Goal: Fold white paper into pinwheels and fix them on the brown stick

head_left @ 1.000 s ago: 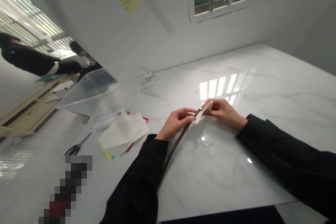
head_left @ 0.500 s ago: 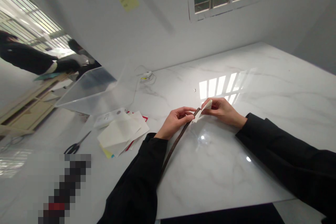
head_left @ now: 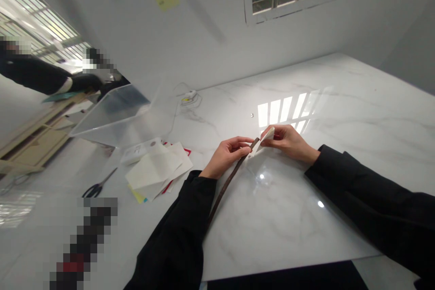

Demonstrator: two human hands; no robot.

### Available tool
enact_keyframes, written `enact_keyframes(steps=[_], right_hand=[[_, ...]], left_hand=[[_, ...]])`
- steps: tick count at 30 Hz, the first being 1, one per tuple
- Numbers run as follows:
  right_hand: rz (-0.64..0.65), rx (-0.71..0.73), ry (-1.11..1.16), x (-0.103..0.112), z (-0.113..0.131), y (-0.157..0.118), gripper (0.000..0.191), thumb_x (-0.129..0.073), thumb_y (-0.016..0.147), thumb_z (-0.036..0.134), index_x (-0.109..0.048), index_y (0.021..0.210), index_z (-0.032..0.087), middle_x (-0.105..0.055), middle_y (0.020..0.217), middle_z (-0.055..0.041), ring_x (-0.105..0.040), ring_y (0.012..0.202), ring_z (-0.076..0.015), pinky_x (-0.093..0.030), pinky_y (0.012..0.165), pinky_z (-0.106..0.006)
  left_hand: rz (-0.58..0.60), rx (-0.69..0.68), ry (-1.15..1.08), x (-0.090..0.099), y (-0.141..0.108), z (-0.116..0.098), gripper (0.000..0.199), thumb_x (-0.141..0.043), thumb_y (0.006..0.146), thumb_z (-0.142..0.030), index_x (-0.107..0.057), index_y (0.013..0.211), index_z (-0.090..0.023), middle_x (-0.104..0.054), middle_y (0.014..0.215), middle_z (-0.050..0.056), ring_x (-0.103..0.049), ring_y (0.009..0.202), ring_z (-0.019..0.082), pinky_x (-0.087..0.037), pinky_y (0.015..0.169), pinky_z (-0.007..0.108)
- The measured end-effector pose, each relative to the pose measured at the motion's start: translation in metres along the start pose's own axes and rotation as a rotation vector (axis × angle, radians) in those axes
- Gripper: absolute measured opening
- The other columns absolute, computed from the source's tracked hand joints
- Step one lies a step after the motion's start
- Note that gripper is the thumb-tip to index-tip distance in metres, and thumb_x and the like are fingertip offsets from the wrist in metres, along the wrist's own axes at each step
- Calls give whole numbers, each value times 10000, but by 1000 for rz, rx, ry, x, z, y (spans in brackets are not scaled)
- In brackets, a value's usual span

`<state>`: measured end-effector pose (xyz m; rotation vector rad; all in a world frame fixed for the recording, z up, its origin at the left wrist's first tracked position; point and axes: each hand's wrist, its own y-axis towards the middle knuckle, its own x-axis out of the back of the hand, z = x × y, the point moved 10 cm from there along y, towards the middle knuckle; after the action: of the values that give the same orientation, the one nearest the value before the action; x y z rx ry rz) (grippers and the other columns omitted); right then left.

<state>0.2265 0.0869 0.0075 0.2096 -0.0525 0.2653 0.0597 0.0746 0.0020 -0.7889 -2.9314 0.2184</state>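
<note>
Between the thumb and fingers of my left hand (head_left: 228,157) is the upper end of a thin brown stick (head_left: 228,182), slightly curved. Its lower end runs down behind my left sleeve. My right hand (head_left: 285,140) pinches a small piece of cream paper (head_left: 261,144), which looks folded. The paper's edge lies right against the stick's tip, close to my left thumb. Whether the two are joined I cannot tell. Both hands are just above the white marbled table (head_left: 292,226).
Left of my hands lie cream paper sheets (head_left: 152,167) over a white box (head_left: 141,150), and black-handled scissors (head_left: 97,186). A clear plastic bin (head_left: 112,122) stands behind. A cable with a white plug (head_left: 190,96) and a tiny shiny bit (head_left: 252,115) lie farther back. People sit at far left.
Hardly anything differs. The whole view has shifted by a few pixels, while both hands keep the same grip on the stick and the paper.
</note>
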Motion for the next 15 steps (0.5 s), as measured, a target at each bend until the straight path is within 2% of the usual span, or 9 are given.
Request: enact_keyframes(steps=[9, 15], right_hand=[[8, -7, -7, 0, -1, -1, 306, -862, 781, 483, -775, 867, 203, -753, 883, -44, -684, 816, -209, -567, 750, -356], [41, -25, 24, -4, -2, -2, 327, -840, 811, 480, -791, 966, 196, -785, 989, -64, -716, 882, -219, -596, 800, -367]], left_hand=[[6, -9, -1, -1, 1, 0, 420, -844, 823, -418, -781, 1163, -180, -788, 1029, 86, -695, 882, 182, -511, 817, 291], [23, -26, 20, -2, 2, -1, 461, -831, 831, -450, -779, 1198, -176, -792, 1076, 97, -708, 938, 207, -527, 862, 314]])
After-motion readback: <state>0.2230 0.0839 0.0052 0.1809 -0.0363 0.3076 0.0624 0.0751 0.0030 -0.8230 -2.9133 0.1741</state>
